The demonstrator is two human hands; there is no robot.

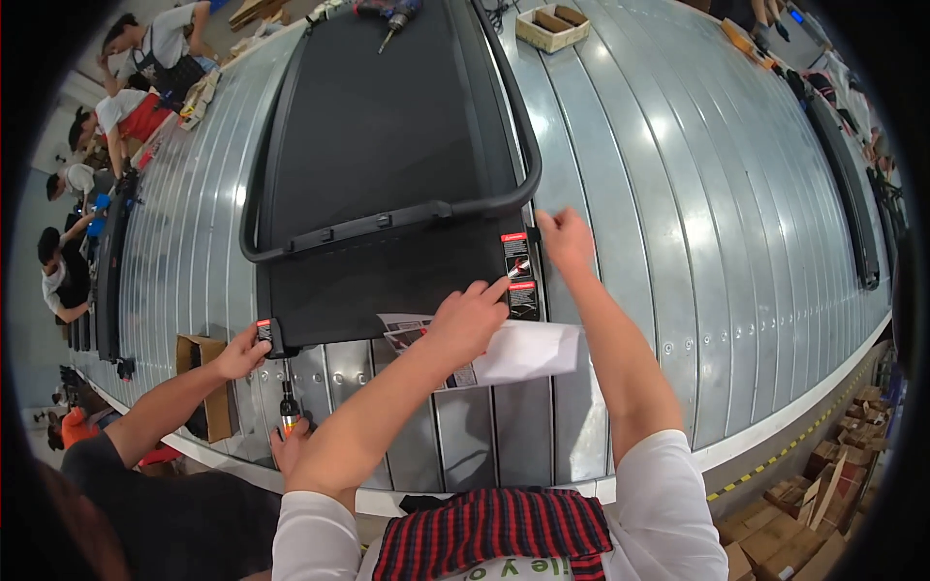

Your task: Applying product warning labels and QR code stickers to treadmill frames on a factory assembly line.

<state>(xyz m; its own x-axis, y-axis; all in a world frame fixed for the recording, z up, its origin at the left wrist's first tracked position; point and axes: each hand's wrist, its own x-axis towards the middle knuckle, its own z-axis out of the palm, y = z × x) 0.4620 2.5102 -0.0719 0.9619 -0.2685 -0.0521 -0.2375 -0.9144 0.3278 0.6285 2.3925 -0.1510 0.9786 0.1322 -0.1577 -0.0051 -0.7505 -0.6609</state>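
A black treadmill lies before me, its bent tubular handrail across the deck. My left hand grips printed label sheets under its palm, white side partly up. Its index finger touches the lower of two warning labels at the treadmill's near right corner. Just right of that corner, my right hand is closed, fingertips together and slightly blurred; anything in them is too hidden to make out. At the near left corner, a co-worker's hand holds the end cap, and their other hand grips a power screwdriver.
The treadmill rests on a metal slatted line. A cordless drill lies on its far end. Beyond stands a small parts box; a cardboard box sits near left. Several people work along the left side; cardboard is piled lower right.
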